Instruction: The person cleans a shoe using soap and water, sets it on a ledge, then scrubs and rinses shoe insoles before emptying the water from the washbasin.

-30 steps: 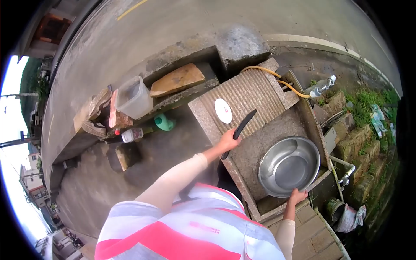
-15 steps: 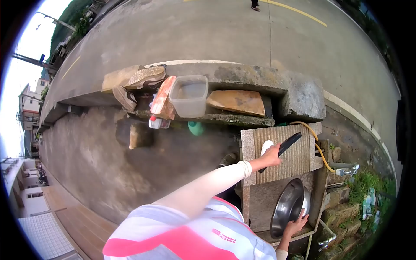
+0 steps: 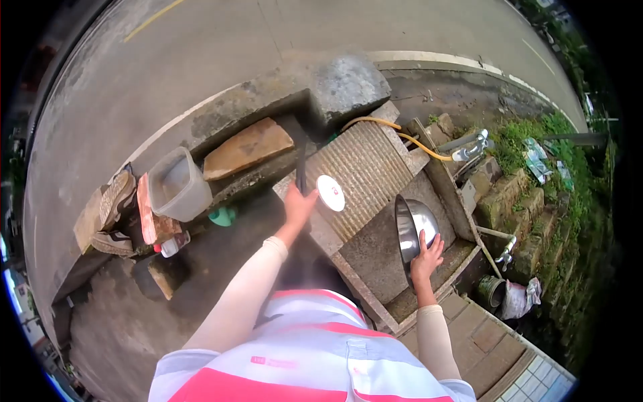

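Observation:
My left hand (image 3: 298, 211) is closed around a long, narrow black object (image 3: 301, 164) that points toward the road; its kind cannot be made out. Close to its fingertips, a white oval piece with a small red mark (image 3: 331, 193) lies on the ridged washboard slab (image 3: 365, 171). A shiny metal basin (image 3: 422, 220) stands tilted on its side in the stone sink (image 3: 375, 261). My right hand (image 3: 426, 259) grips its lower edge, fingers spread over the rounded outer side. The basin's inside is mostly turned away.
On the ledge left are a clear plastic tub (image 3: 177, 184), a brown stone (image 3: 248, 149), a brick (image 3: 151, 211) and shoes (image 3: 115, 201). A yellow hose (image 3: 425, 147) runs to a tap (image 3: 479, 142). Another tap (image 3: 508, 251) and a bucket (image 3: 492, 291) sit right of the sink.
The view has swung toward the sink. My left hand has drawn back from over the washboard to its left edge with the black object. The basin's rounded outside now shows more, my right hand on it.

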Demonstrator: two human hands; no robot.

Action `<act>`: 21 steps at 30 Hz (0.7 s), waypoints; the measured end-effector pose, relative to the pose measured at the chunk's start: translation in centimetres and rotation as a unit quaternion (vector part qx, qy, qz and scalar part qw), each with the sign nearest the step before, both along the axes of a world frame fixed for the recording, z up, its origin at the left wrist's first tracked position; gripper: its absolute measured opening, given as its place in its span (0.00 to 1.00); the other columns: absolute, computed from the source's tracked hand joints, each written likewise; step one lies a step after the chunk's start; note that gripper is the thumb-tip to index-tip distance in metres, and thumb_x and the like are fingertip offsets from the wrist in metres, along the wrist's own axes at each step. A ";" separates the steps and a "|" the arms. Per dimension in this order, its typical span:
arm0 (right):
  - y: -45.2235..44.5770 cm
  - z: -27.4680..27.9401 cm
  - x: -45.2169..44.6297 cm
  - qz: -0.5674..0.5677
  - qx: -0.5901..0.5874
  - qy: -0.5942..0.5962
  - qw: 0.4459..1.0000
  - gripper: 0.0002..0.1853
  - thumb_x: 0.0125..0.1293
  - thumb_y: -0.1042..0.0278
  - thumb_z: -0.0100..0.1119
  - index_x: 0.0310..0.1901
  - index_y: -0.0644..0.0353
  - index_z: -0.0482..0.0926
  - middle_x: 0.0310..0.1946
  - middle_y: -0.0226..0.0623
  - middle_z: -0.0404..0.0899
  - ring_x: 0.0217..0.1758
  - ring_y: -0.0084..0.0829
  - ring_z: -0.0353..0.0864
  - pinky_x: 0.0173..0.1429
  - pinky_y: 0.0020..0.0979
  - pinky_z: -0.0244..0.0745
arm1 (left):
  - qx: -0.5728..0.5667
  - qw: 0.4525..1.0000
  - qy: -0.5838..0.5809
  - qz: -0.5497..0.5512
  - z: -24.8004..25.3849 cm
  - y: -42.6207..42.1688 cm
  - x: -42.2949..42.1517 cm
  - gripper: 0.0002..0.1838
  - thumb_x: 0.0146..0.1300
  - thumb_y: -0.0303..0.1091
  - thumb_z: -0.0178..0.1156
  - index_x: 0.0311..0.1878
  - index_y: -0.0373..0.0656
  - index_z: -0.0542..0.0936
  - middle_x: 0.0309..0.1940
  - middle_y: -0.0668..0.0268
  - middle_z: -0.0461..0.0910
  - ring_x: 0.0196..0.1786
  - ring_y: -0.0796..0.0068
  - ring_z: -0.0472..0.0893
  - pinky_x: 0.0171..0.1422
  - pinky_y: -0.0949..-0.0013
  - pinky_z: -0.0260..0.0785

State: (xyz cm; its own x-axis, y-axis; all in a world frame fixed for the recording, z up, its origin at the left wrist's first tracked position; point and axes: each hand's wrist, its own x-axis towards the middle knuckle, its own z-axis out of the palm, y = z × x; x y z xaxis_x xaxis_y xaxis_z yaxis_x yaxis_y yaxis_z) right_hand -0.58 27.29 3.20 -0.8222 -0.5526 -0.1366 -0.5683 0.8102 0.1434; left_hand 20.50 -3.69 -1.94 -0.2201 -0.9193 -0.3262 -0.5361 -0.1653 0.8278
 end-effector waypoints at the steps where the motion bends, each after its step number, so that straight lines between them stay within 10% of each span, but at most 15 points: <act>1: 0.7 0.6 -0.5 0.005 -0.010 -0.012 1.000 0.43 0.47 0.85 0.52 0.64 0.31 0.66 0.69 0.47 0.52 0.72 0.52 0.51 0.60 0.64 0.55 | 0.031 0.999 -0.024 0.002 -0.2 -0.1 -0.1 0.32 0.46 0.44 0.70 0.50 0.33 0.72 0.38 0.51 0.82 0.43 0.55 0.82 0.48 0.62 0.72; 21: 18.8 11.7 1.5 0.032 -0.154 0.062 0.986 0.26 0.52 0.82 0.54 0.51 0.42 0.80 0.64 0.48 0.65 0.68 0.53 0.61 0.66 0.56 0.55 | 0.030 0.984 -0.175 -0.006 -5.0 3.6 -8.9 0.49 0.38 0.50 0.76 0.54 0.28 0.59 0.51 0.36 0.68 0.52 0.42 0.73 0.57 0.49 0.67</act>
